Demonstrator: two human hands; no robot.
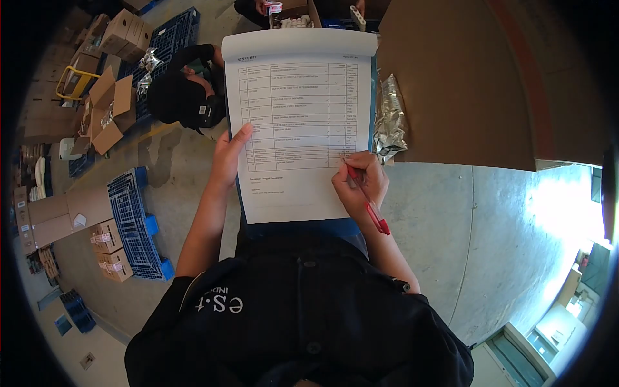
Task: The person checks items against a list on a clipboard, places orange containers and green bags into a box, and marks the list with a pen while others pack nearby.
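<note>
A printed checklist sheet (290,187) lies on a blue clipboard (372,97) in front of my chest, its top page folded back over the upper edge. My left hand (231,153) grips the clipboard's left side, thumb on top of the paper. Between the fingers of my right hand (361,184) is a red pen (373,209), its tip at the lower right of the table of rows. Small tick marks show in the right-hand columns. The fingers of my left hand behind the board are hidden.
A large cardboard box (464,84) stands at the right, with a silver foil pouch (391,119) beside it. A co-worker in a black cap (171,93) crouches at the left. Blue pallets (132,226), an open carton (109,106) and stacked boxes (122,35) stand further left.
</note>
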